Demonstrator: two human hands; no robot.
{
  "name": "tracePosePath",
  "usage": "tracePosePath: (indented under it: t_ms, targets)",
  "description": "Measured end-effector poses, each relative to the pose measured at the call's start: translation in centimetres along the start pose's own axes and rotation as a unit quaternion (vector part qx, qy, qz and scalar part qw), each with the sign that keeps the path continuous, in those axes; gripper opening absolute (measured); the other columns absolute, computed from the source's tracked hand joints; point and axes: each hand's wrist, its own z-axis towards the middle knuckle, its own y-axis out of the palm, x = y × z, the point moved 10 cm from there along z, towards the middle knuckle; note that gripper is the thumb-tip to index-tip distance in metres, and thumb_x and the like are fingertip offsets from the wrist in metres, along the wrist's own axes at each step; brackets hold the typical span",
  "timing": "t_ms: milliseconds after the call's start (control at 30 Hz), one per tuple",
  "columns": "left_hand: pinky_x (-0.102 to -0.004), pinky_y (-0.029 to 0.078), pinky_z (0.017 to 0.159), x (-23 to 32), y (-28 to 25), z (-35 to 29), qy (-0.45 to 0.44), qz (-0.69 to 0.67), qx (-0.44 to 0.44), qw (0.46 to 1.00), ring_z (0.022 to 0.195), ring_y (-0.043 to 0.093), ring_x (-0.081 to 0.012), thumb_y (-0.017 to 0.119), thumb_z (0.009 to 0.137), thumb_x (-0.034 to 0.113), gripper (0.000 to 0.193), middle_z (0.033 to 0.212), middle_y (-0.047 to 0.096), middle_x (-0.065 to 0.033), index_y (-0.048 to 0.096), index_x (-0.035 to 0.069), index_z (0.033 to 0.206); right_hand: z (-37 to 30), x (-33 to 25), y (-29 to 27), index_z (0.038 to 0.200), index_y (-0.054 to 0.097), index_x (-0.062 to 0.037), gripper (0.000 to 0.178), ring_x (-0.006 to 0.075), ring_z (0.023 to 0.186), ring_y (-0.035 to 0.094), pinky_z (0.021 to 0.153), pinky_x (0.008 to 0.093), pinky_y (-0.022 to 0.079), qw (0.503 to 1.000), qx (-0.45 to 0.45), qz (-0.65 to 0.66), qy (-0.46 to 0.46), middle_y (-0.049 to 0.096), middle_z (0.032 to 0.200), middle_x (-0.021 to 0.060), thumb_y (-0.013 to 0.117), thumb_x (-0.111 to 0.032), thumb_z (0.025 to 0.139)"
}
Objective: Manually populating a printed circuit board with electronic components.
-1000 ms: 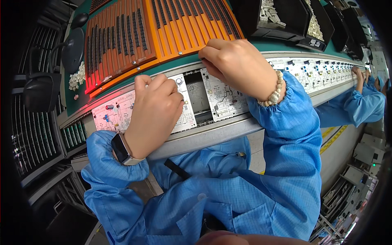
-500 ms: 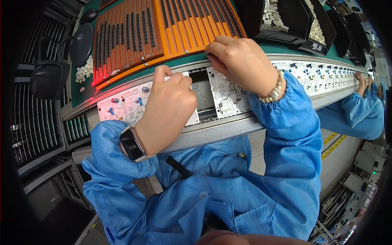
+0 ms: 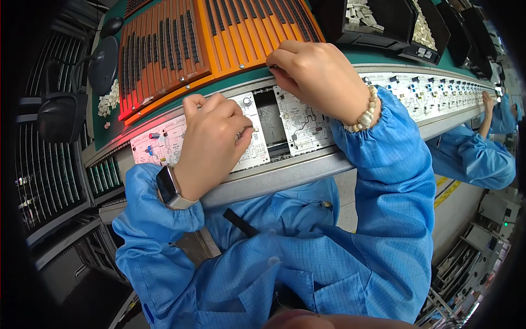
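My left hand (image 3: pixel 212 143) is over a white circuit board (image 3: pixel 254 152) on the metal rail. Its fingers are curled with the thumb near the fingertips, and whatever may be between them is too small to name. My right hand (image 3: pixel 322 78) is raised above the far edge of a second white circuit board (image 3: pixel 307 129). Thumb and forefinger pinch together there, with a small dark bit showing at the tips. A gap separates the two boards. Small parts stand on the left board, among them a round capacitor (image 3: pixel 247 102).
Beyond the rail (image 3: pixel 285 165) lie orange racks (image 3: pixel 230 60) holding rows of small black parts. Black bins (image 3: pixel 378 34) with pale pieces stand at far right. More boards (image 3: pixel 427 94) line the rail toward a co-worker's sleeve (image 3: pixel 466 153). A black device (image 3: pixel 57 118) is at left.
My left hand has turned and its fingers have shifted slightly left, baring more of the board's right part. My right hand has moved slightly left and away, still pinched.
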Motion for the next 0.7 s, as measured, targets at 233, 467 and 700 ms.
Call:
tracePosePath:
  t_ms: [233, 467, 700]
  targets:
    - [-0.0415, 0.035, 0.088, 1.4, 0.5, 1.1, 0.035, 0.104, -0.064, 0.992, 0.089, 0.057, -0.0213, 0.074, 0.076, 0.006, 0.004, 0.081, 0.061, -0.0033, 0.071, 0.005, 0.077, 0.3, 0.0, -0.3, 0.094, 0.070, -0.0027, 0.014, 0.0297, 0.074, 0.068, 0.065, 0.0381, 0.056, 1.000, 0.021, -0.004, -0.012, 0.067, 0.084, 0.0097, 0.073, -0.011, 0.083]
    - [-0.0424, 0.038, 0.091, 3.0, 2.2, -2.3, 0.125, 0.139, -0.088, 0.978, 0.092, 0.056, -0.0213, 0.068, 0.080, 0.010, 0.020, 0.090, 0.058, -0.0057, 0.068, -0.001, 0.096, 0.5, 0.7, -0.6, 0.093, 0.070, -0.0036, 0.013, 0.0285, 0.072, 0.068, 0.063, 0.0368, 0.056, 0.999, 0.048, -0.009, -0.005, 0.068, 0.083, 0.0092, 0.073, -0.013, 0.084]
    - [-0.0395, 0.041, 0.085, -3.1, -3.6, -0.9, 0.066, 0.021, 0.067, 0.995, 0.092, 0.056, -0.0230, 0.068, 0.089, 0.012, 0.018, 0.096, 0.062, -0.0077, 0.071, 0.004, 0.105, 0.2, -0.1, -1.7, 0.093, 0.069, -0.0032, 0.015, 0.0245, 0.070, 0.069, 0.063, 0.0334, 0.056, 0.997, 0.068, 0.032, -0.029, 0.068, 0.083, 0.0072, 0.076, -0.007, 0.080]
